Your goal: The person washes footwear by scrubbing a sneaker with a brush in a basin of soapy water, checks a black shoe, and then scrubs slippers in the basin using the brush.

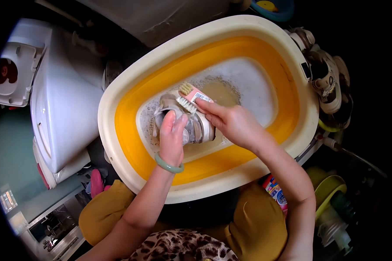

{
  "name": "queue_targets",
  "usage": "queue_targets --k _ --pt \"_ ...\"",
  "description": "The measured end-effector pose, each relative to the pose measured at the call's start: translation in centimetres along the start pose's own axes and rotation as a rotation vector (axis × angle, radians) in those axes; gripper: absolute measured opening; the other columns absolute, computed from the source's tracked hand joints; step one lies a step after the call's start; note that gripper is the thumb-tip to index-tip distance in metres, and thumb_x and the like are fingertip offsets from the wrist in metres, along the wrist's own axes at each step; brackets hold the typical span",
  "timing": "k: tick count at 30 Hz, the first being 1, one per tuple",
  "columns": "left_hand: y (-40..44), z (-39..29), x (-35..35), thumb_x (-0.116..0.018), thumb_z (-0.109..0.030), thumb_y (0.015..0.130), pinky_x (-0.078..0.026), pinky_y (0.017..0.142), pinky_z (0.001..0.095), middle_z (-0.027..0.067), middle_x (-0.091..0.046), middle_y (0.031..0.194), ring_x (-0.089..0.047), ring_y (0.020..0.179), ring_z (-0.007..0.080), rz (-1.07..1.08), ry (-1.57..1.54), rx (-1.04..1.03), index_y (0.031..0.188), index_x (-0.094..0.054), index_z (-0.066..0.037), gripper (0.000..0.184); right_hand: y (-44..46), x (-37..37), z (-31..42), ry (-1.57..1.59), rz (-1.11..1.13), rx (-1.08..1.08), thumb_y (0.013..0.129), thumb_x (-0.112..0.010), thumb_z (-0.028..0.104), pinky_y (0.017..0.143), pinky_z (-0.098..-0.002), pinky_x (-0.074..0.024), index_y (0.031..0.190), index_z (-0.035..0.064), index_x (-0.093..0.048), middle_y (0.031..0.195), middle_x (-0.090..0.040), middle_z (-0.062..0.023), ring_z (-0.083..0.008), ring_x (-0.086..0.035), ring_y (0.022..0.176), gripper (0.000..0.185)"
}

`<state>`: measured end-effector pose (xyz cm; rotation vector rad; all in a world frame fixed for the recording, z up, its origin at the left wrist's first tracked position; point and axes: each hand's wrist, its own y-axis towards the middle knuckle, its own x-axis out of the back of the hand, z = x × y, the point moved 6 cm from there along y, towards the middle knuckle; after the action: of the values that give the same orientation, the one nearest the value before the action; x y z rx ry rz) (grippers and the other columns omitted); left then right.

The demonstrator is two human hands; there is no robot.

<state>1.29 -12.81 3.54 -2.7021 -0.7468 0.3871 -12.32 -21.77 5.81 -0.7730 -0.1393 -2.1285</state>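
Inside a yellow and cream basin (209, 173), my left hand (173, 137) grips a wet grey-white shoe (195, 130) by its opening, with a green bangle (169, 164) at the wrist. My right hand (233, 122) is closed on a pink scrub brush (197, 95), whose pale and white bristles show at its left end. The brush lies over the top of the shoe, its white bristles close against the upper; whether they touch is hard to tell. Murky water (222, 92) and white foam (244, 74) surround the shoe.
Several shoes (329, 82) stand right of the basin. A white toilet (61, 100) is on the left. Near my right knee lies a colourful packet (275, 191), with green containers (329, 191) beyond it. A blue bowl (276, 13) sits at the top.
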Motion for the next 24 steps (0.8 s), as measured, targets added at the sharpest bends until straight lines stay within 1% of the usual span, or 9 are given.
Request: queue_targets --k 4,7,11,14,17,19,20,21,24 --pt "0.5 -0.1 1.2 -0.05 -0.003 0.091 -0.04 0.084 0.0215 0.0013 -0.054 0.101 -0.049 0.094 0.0083 -0.041 0.067 -0.026 0.107 -0.053 -0.001 0.017 -5.0 0.0 0.1 0.11 0.029 -0.064 0.089 -0.056 0.016 0.064 -0.0361 -0.0516 0.128 0.0201 -0.052 0.088 -0.065 -0.0164 -0.0326 -0.064 0.074 0.04" --pt "0.4 1.2 1.7 -0.05 -0.003 0.091 -0.039 0.082 0.0202 0.0009 -0.051 0.099 -0.047 0.092 0.0079 0.006 0.084 0.03 0.107 -0.052 -0.001 0.016 -8.2 -0.6 0.9 0.01 0.147 -0.084 0.088 -0.057 0.016 0.063 -0.0353 -0.0514 0.129 0.0213 -0.052 0.091 -0.065 -0.0169 -0.0323 -0.063 0.072 0.041" --pt "-0.2 0.9 0.2 -0.051 -0.006 0.092 -0.038 0.078 0.021 -0.0013 -0.049 0.093 -0.044 0.086 0.0071 0.101 0.161 -0.085 0.102 -0.052 0.0 0.012 -3.2 -0.3 0.2 -0.08 0.114 -0.145 0.089 -0.056 0.017 0.06 -0.0361 -0.0504 0.128 0.0221 -0.052 0.087 -0.065 -0.0168 -0.0328 -0.062 0.068 0.04" --pt "0.1 0.2 0.5 -0.051 -0.006 0.092 -0.039 0.076 0.0219 -0.0019 -0.047 0.089 -0.043 0.083 0.0069 0.035 0.182 -0.062 0.094 -0.051 -0.003 0.004 -1.5 -0.3 0.5 0.12 -0.043 0.077 0.088 -0.056 0.017 0.054 -0.0384 -0.0487 0.128 0.0242 -0.053 0.075 -0.063 -0.0148 -0.0331 -0.059 0.057 0.04" --pt "0.8 1.0 1.6 -0.051 -0.006 0.092 -0.038 0.073 0.0215 -0.0023 -0.045 0.085 -0.043 0.08 0.0068 -0.056 0.011 -0.001 0.088 -0.049 -0.006 0.004 -5.5 0.2 1.9 -0.099 0.097 -0.012 0.088 -0.057 0.017 0.052 -0.0386 -0.0488 0.128 0.0248 -0.053 0.073 -0.063 -0.0147 -0.033 -0.059 0.056 0.041" --pt "0.6 1.1 1.7 -0.051 -0.008 0.093 -0.038 0.073 0.0219 -0.0025 -0.043 0.082 -0.042 0.079 0.0066 -0.122 0.021 0.028 0.084 -0.047 -0.008 0.009 -6.7 -0.1 2.0 -0.067 0.068 0.001 0.087 -0.058 0.016 0.052 -0.0382 -0.0492 0.128 0.0259 -0.053 0.07 -0.062 -0.0148 -0.0325 -0.059 0.055 0.043" --pt "0.6 2.0 1.9 -0.052 -0.009 0.092 -0.039 0.08 0.0238 0.0005 -0.048 0.093 -0.046 0.088 0.0086 -0.087 -0.062 0.069 0.099 -0.049 -0.004 0.008 -6.6 -0.3 1.9 -0.088 0.062 -0.008 0.086 -0.059 0.016 0.052 -0.0383 -0.0492 0.128 0.026 -0.052 0.069 -0.062 -0.0147 -0.0322 -0.059 0.054 0.043" --pt "0.6 2.4 1.9 -0.052 -0.009 0.092 -0.041 0.087 0.0256 0.0035 -0.053 0.104 -0.05 0.098 0.0107 -0.051 -0.146 0.103 0.114 -0.05 -0.001 0.024 -6.3 -0.3 1.8 -0.111 0.051 -0.014 0.086 -0.059 0.016 0.052 -0.0383 -0.0493 0.128 0.0261 -0.052 0.068 -0.061 -0.0145 -0.0319 -0.059 0.054 0.044" --pt "-0.7 0.6 0.0 -0.054 -0.011 0.091 -0.041 0.087 0.0262 0.004 -0.054 0.105 -0.051 0.098 0.0116 -0.142 -0.125 0.139 0.115 -0.05 -0.001 0.026 -1.0 0.0 0.9 -0.113 -0.037 -0.014 0.086 -0.059 0.018 0.052 -0.0388 -0.0494 0.126 0.0247 -0.054 0.068 -0.062 -0.0135 -0.0315 -0.061 0.056 0.042"
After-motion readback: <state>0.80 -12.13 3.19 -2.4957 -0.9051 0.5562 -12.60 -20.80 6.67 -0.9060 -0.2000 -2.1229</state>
